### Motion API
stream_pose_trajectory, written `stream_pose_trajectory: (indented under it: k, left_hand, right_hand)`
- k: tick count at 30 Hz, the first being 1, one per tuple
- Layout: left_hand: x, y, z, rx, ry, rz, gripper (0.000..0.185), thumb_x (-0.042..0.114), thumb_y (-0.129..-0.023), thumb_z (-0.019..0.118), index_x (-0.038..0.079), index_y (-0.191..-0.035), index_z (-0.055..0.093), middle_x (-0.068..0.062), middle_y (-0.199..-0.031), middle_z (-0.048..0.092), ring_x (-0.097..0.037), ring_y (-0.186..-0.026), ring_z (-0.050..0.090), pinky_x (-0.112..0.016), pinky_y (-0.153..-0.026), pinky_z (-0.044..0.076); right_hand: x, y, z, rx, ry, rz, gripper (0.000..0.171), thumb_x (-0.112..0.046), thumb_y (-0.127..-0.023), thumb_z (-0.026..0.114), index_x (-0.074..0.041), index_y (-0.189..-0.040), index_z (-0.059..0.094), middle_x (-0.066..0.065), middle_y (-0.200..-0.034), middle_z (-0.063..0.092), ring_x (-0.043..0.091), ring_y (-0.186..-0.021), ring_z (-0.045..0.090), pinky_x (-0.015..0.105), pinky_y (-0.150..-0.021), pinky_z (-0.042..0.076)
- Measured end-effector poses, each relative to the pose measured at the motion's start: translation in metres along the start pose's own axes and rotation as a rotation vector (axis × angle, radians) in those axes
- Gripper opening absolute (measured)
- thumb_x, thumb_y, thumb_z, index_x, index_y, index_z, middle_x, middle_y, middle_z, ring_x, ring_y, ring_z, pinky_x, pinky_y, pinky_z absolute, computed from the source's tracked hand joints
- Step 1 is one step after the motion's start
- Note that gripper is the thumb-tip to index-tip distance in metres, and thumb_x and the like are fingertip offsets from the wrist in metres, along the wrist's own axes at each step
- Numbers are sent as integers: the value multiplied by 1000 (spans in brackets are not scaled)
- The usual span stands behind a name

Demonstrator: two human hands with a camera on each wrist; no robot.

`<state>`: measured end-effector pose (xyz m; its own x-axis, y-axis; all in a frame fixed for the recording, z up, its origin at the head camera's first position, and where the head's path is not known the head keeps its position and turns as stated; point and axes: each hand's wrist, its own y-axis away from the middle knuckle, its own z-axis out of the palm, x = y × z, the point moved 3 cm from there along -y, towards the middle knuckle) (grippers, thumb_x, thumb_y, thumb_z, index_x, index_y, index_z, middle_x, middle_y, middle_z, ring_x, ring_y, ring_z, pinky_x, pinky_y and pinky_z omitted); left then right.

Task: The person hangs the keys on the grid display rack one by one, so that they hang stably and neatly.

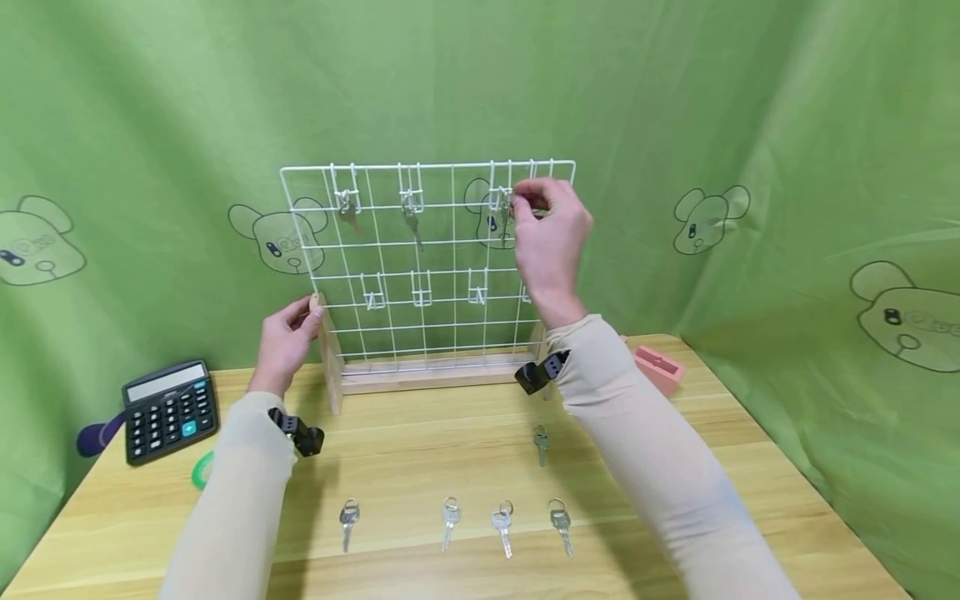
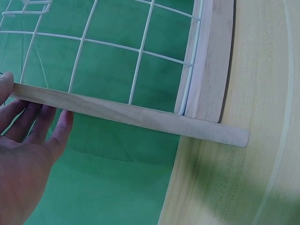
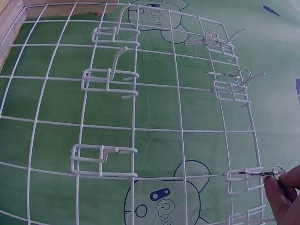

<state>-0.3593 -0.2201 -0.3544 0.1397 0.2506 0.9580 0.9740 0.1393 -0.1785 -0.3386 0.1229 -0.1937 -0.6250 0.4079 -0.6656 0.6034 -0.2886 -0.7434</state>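
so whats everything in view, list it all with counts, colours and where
Table: one, wood-toned, centre
Curtain: count unclear, green, behind table
Bear drawings: several, dark-lined, on curtain
Rack: one, white grid with pale wood, rear of table
Hooks: eight, white, two rows on rack
Hung keys: two visible, metallic, leftmost upper hooks
Held key: one, metallic, at third upper hook
Loose keys: five, silvery, on table
Calculator: one, black, table's left
Purple object: one, purple, beside calculator
Round object: one, green, near calculator, partly hidden
Pink object: at least one, pink, right rear
Wrist cameras: two, black, one per wrist
Sleeves: two, cream, forearms
Left hand: one, bare, holding rack's left side
Right hand: one, bare, pinching held key
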Motion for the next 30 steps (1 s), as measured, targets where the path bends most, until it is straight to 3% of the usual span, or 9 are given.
stream_pose_trajectory:
  k: [14, 20, 30]
  left_hand:
    - [0, 0, -1, 3, -5, -2, 55, 28, -102, 54, 3, -149, 37, -20, -141, 48, -29, -126, 48, -32, -104, 45]
    - [-1, 1, -1, 3, 2, 6, 56, 29, -102, 54, 3, -149, 38, -20, -141, 48, -30, -126, 47, -32, -104, 45]
    - [-1, 0, -1, 0, 5, 15, 56, 29, -102, 55, 3, -148, 38, -19, -140, 49, -29, -124, 48, -33, -105, 44]
  right_hand:
    - [11, 9, -9, -48, -29, 77, 15, 4, -88, 68, 2, -103, 69, 8, -100, 63, 15, -91, 59, 22, -83, 52]
    - [20, 23, -18, -147, 0, 105, 20, 1, -89, 68, 1, -108, 67, 7, -103, 63, 15, -94, 58, 25, -87, 52]
    - [34, 44, -40, -320, 77, 158, 19, -5, -90, 69, -1, -109, 67, 7, -104, 64, 18, -94, 58, 28, -82, 54]
